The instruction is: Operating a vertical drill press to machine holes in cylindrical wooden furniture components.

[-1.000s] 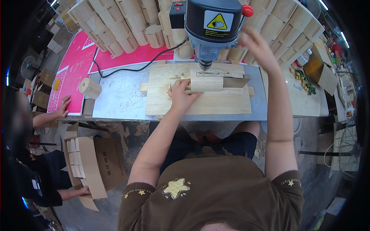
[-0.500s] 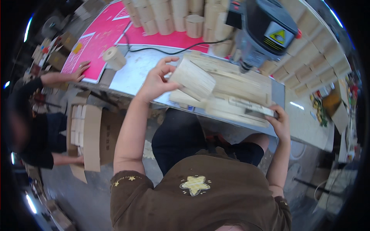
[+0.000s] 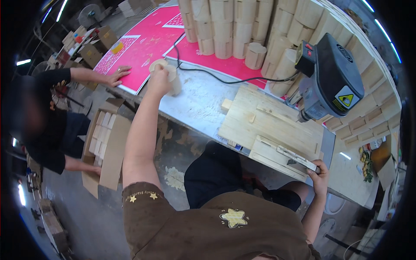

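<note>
Cylinder [image 3: 152, 66], grasped by the left hand [image 3: 160, 80], seems mid-placement, calling for release; right hand [image 3: 320, 176] grips a metal bar [image 3: 300, 159].

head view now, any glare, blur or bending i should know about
Head view: glare streak on the pale tabletop at right; head view: ceiling tubes washed out white near the upper right rim; head view: stacked wooden blocks at right splay toward the dark rim; head view: left hand readable, co-worker's head blurred.
</note>
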{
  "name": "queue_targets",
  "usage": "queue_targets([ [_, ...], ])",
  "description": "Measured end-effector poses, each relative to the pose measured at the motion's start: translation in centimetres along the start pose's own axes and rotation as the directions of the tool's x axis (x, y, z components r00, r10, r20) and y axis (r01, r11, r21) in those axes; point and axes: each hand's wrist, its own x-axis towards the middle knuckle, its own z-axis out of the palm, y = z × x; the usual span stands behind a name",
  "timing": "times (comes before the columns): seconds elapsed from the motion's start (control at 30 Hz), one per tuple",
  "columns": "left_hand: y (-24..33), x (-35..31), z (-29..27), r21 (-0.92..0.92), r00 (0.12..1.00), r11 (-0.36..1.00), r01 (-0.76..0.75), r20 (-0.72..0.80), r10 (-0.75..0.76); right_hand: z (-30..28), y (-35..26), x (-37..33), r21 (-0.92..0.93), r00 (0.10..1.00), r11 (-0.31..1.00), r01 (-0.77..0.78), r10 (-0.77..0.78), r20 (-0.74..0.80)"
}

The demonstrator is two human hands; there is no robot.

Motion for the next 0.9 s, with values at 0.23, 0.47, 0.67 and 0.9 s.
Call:
queue_targets([
  [0.23, 4.0, 2.8, -1.0, 0.371, 0.979, 0.922, 0.113, 0.114, -0.167, 0.5, 0.5, 0.7, 0.097, 1.000, 0.995, -0.025, 0.027, -0.015],
  [0.47, 16.3, 11.0, 3.5, -0.262, 0.958, 0.925, -0.274, 0.009, 0.286, -0.2, 0.2, 0.1, 0.135, 0.999, 0.990, -0.033, 0.035, -0.015],
  [0.67, 24.5, 16.7, 12.2, -0.581, 0.984, 0.810, -0.082, 0.081, 0.158, -0.1, -0.1, -0.7, 0.154, 0.995, 0.984, -0.095, 0.095, 0.010],
  [0.9, 25.3, 15.9, 18.8, -0.757, 0.984, 0.635, -0.156, -0.175, 0.033, 0.5, 0.4, -0.3, 0.186, 0.994, 0.977, -0.108, 0.103, 0.036],
])
